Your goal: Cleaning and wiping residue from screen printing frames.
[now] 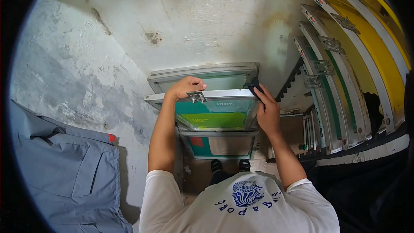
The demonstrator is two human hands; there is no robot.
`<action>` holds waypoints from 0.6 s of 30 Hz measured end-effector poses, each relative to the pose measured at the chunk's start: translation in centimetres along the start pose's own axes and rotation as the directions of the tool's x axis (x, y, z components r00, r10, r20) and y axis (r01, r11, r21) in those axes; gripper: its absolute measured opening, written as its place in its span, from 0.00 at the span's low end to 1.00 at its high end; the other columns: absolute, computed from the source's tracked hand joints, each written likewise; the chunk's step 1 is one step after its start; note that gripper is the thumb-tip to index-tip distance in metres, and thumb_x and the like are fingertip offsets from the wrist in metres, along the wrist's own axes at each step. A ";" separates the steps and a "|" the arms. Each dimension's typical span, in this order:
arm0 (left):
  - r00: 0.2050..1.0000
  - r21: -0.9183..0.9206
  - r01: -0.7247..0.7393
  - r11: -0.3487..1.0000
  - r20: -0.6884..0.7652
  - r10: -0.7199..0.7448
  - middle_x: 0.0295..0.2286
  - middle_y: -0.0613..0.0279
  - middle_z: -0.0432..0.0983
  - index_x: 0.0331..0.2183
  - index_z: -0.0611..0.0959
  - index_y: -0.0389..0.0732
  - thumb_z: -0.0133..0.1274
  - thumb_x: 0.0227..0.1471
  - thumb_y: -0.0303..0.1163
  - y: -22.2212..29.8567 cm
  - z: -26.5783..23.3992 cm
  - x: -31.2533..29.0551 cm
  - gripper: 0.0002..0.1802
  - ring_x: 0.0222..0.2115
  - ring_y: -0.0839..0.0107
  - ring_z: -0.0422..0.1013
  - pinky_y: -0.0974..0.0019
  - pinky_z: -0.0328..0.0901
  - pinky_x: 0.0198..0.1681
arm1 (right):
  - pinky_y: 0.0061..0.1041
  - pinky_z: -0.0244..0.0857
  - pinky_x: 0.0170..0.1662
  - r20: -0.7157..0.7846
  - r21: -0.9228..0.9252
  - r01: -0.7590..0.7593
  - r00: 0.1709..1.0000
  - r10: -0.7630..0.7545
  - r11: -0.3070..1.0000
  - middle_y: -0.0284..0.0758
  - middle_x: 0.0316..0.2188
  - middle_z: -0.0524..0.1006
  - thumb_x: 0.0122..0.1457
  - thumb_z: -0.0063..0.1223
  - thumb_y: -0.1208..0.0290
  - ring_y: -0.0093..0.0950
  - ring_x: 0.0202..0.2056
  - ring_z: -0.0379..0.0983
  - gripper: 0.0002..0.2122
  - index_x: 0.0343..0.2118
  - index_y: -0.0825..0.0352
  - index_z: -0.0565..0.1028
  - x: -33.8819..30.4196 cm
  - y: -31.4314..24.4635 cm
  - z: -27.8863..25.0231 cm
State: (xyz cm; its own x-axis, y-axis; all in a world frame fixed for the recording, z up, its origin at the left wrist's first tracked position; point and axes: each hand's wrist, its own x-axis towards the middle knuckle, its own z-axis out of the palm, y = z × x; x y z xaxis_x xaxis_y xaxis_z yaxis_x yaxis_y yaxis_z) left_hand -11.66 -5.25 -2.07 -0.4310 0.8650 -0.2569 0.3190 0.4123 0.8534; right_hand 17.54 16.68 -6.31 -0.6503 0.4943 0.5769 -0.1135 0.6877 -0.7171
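A silver-edged screen-printing frame (pixel 228 96) with green mesh and a bright yellow-green patch stands in front of me, its top bar toward me. My left hand (pixel 189 86) is closed over the top bar, fingers curled, just above a small metal hinge clamp (pixel 197 97). At the bar's right end my right hand (pixel 269 111) is closed on a black cloth (pixel 254 87), which touches the frame's corner. Part of the cloth is hidden by the fingers.
Another frame (pixel 215 69) leans against the stained wall behind. A lower frame (pixel 220 134) stands by my feet. Several frames with yellow and green mesh (pixel 366 39) are racked at the right. A grey jacket (pixel 64 159) hangs at the left wall.
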 end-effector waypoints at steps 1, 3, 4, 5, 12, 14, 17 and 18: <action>1.000 0.007 0.010 1.000 0.011 -0.010 0.25 0.79 0.70 0.32 0.83 0.39 0.57 0.66 0.41 -0.1 0.0 0.0 0.16 0.29 0.86 0.63 0.75 0.60 0.33 | 0.36 0.70 0.58 -0.009 0.000 0.010 1.000 -0.010 1.000 0.48 0.61 0.74 0.58 0.45 0.89 0.49 0.58 0.74 0.24 0.56 0.65 0.79 -0.1 0.0 0.0; 1.000 0.009 0.010 1.000 0.015 -0.010 0.25 0.79 0.70 0.31 0.83 0.39 0.56 0.66 0.41 0.2 0.2 0.1 0.16 0.28 0.86 0.63 0.74 0.60 0.32 | 0.36 0.70 0.58 -0.020 -0.003 0.016 1.000 -0.016 1.000 0.48 0.61 0.74 0.58 0.45 0.89 0.49 0.58 0.74 0.24 0.56 0.65 0.79 -0.1 0.1 -0.1; 1.000 0.012 0.009 1.000 0.018 -0.009 0.25 0.79 0.70 0.31 0.83 0.39 0.56 0.67 0.41 0.4 0.4 0.2 0.16 0.28 0.85 0.63 0.74 0.60 0.32 | 0.35 0.70 0.58 -0.017 0.011 -0.003 1.000 0.003 1.000 0.48 0.61 0.75 0.58 0.44 0.89 0.49 0.58 0.74 0.24 0.56 0.65 0.79 -0.1 0.0 -0.3; 1.000 0.013 0.009 1.000 0.022 -0.009 0.25 0.79 0.70 0.31 0.83 0.39 0.56 0.67 0.41 0.4 0.6 0.3 0.16 0.28 0.85 0.63 0.74 0.60 0.32 | 0.35 0.70 0.58 -0.016 0.025 -0.022 1.000 0.022 0.999 0.48 0.60 0.75 0.58 0.44 0.89 0.48 0.58 0.75 0.25 0.56 0.65 0.80 -0.1 0.0 -0.4; 0.992 0.208 0.027 0.978 -0.128 0.000 0.22 0.59 0.74 0.29 0.80 0.34 0.51 0.66 0.46 -0.1 1.9 2.1 0.24 0.25 0.68 0.66 0.62 0.64 0.32 | 0.34 0.70 0.58 -0.050 0.008 -0.047 0.998 0.047 0.999 0.47 0.60 0.75 0.57 0.43 0.90 0.46 0.59 0.75 0.25 0.55 0.65 0.80 -0.2 0.3 -1.3; 0.975 0.319 0.004 0.948 -0.212 0.067 0.23 0.41 0.71 0.30 0.78 0.32 0.47 0.67 0.48 0.2 2.8 2.3 0.26 0.23 0.51 0.64 0.52 0.65 0.34 | 0.33 0.69 0.59 -0.072 -0.017 -0.053 0.996 0.051 0.998 0.47 0.60 0.76 0.57 0.43 0.90 0.45 0.59 0.75 0.25 0.55 0.65 0.80 -0.3 0.6 -1.5; 0.965 0.321 0.031 0.947 -0.258 0.056 0.17 0.62 0.68 0.24 0.76 0.33 0.48 0.68 0.47 1.2 3.8 2.4 0.28 0.22 0.69 0.63 0.60 0.64 0.31 | 0.31 0.65 0.63 -0.078 -0.013 -0.088 0.993 0.087 0.996 0.46 0.61 0.75 0.56 0.40 0.92 0.42 0.62 0.73 0.27 0.55 0.66 0.80 -0.5 1.1 -1.8; 0.961 0.322 0.006 0.947 -0.264 0.083 0.16 0.63 0.68 0.24 0.77 0.32 0.51 0.67 0.48 1.5 4.1 2.5 0.29 0.20 0.70 0.62 0.61 0.64 0.29 | 0.31 0.65 0.63 -0.082 -0.017 -0.089 0.993 0.087 0.996 0.46 0.61 0.75 0.56 0.40 0.92 0.42 0.62 0.73 0.27 0.55 0.66 0.80 -0.5 1.4 -2.0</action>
State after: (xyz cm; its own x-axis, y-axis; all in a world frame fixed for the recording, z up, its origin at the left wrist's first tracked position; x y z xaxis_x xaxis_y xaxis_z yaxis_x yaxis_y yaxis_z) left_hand -8.83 -1.29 -3.28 -0.6103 0.7902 -0.0562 0.5708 0.4879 0.6604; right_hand 19.17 18.45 -6.81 -0.5935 0.5946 0.5425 -0.0428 0.6498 -0.7589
